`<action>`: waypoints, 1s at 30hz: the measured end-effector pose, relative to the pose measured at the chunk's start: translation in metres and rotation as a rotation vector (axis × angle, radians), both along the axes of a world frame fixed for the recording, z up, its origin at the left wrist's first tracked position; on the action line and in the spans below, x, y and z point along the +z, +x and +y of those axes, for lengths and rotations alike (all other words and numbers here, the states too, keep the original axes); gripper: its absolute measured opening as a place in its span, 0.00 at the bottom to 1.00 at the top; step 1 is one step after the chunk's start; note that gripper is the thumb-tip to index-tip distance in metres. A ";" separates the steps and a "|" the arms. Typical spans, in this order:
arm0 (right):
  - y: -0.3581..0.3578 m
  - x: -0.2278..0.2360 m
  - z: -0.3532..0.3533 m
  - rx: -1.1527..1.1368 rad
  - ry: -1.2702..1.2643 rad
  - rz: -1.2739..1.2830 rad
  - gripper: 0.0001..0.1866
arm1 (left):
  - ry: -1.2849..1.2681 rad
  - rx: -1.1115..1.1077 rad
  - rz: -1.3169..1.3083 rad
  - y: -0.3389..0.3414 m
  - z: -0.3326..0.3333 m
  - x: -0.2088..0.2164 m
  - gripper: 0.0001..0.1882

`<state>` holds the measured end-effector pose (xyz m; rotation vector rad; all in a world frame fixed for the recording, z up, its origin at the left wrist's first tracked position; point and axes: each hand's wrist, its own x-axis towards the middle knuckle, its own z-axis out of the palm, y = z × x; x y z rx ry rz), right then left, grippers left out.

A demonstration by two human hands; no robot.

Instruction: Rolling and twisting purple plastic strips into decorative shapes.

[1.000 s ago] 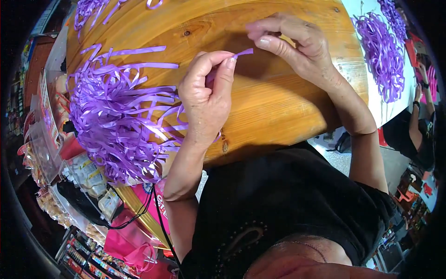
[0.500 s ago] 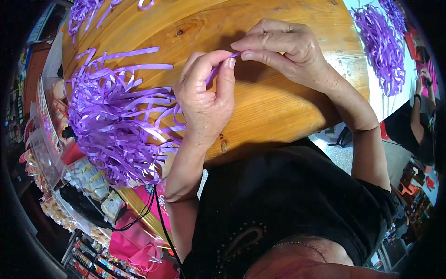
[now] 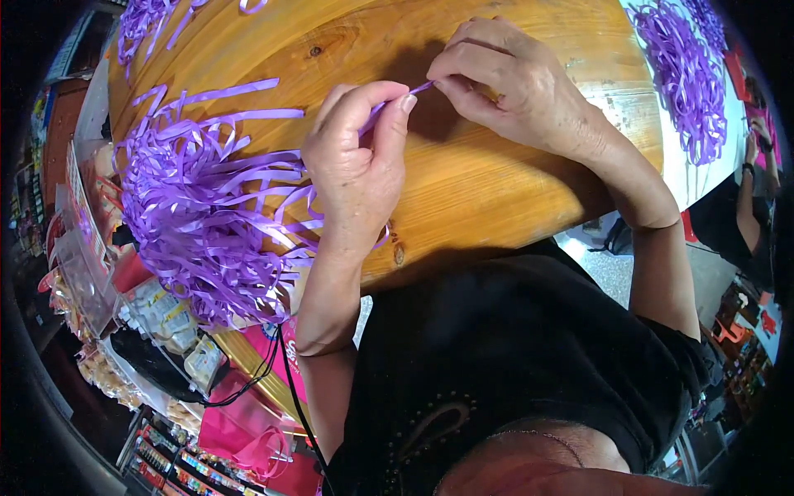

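Over the wooden table, both hands pinch one thin purple ribbon (image 3: 421,88). My left hand (image 3: 357,153) holds it between thumb and forefinger, and part of the strip shows inside its curled fingers. My right hand (image 3: 509,87) grips the other end at its fingertips, a short taut stretch spanning the gap between the hands. Left of my left hand lies a large tangled heap of purple ribbons (image 3: 194,215), its loose ends reaching toward my wrist.
The round wooden table (image 3: 496,194) curves in front of me. Looped purple ribbons (image 3: 686,87) hang together on a white surface at the far right. More ribbons (image 3: 145,29) lie at the far left. Packaged goods (image 3: 161,318) and a black cable (image 3: 291,384) crowd the left side. Another person (image 3: 740,211) is at the right.
My hands have drawn slightly apart, my right hand moving up and away and my left shifting a little left. More of the ribbon now shows stretched between them.
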<state>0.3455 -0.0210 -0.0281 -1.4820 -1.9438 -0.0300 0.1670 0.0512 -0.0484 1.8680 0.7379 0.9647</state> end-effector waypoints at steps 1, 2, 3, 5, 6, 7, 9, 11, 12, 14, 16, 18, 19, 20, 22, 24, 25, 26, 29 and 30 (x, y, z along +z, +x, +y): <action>-0.001 0.002 -0.001 0.002 0.000 0.002 0.08 | 0.012 -0.002 0.010 -0.001 0.001 0.001 0.05; -0.003 0.006 -0.002 0.014 -0.128 0.066 0.06 | 0.024 -0.004 0.020 -0.002 0.001 0.002 0.05; -0.005 0.008 -0.003 0.027 -0.257 0.130 0.05 | 0.024 -0.002 0.022 -0.002 0.002 0.002 0.05; -0.001 0.007 -0.004 0.130 -0.366 0.394 0.04 | -0.080 -0.030 -0.083 -0.002 0.002 0.003 0.05; 0.000 0.006 -0.005 0.234 -0.475 0.659 0.03 | -0.080 -0.029 -0.083 -0.002 0.002 0.005 0.05; 0.000 0.006 -0.004 0.236 -0.476 0.658 0.03 | -0.319 -0.065 -0.183 -0.001 0.002 0.009 0.06; -0.002 0.007 -0.002 0.284 -0.548 1.151 0.06 | -0.558 -0.098 -0.285 0.001 0.002 0.012 0.06; -0.006 0.005 -0.002 0.282 -0.566 1.197 0.10 | -0.752 -0.135 -0.463 0.002 0.001 0.014 0.08; -0.009 0.003 -0.002 0.305 -0.562 1.329 0.11 | -0.751 -0.131 -0.464 0.002 -0.001 0.013 0.08; -0.012 0.001 -0.002 0.330 -0.559 1.463 0.11 | -0.813 -0.129 -0.544 0.002 -0.006 0.010 0.06; -0.012 0.001 -0.002 0.414 -0.554 1.692 0.13 | -0.657 -0.085 -0.505 0.006 -0.012 0.011 0.06; -0.017 0.002 -0.003 0.409 -0.528 1.684 0.12 | -0.296 -0.014 -0.416 0.007 -0.014 0.005 0.05; -0.018 0.002 -0.003 0.401 -0.500 1.678 0.12 | -0.298 -0.015 -0.416 0.008 -0.014 0.004 0.05; -0.019 0.002 -0.002 0.399 -0.500 1.679 0.12 | -0.162 0.005 -0.370 0.007 -0.014 0.004 0.06; -0.019 0.001 -0.002 0.214 -0.321 1.176 0.12 | -0.027 0.024 -0.321 0.008 -0.015 0.002 0.06; -0.012 0.002 -0.003 0.203 -0.230 0.841 0.12 | -0.183 -0.006 -0.357 0.010 -0.014 0.000 0.07; -0.009 0.005 -0.002 0.191 -0.139 0.506 0.12 | -0.183 -0.004 -0.353 0.010 -0.015 0.000 0.07; -0.011 0.011 -0.003 0.192 -0.139 0.510 0.12 | -0.318 -0.031 -0.410 0.010 -0.016 -0.001 0.08; -0.021 0.028 -0.005 0.013 0.056 0.317 0.07 | -0.480 -0.060 -0.477 0.012 -0.019 -0.001 0.09; -0.021 0.027 -0.004 0.017 0.081 0.286 0.08 | -0.504 -0.061 -0.489 0.012 -0.020 -0.001 0.09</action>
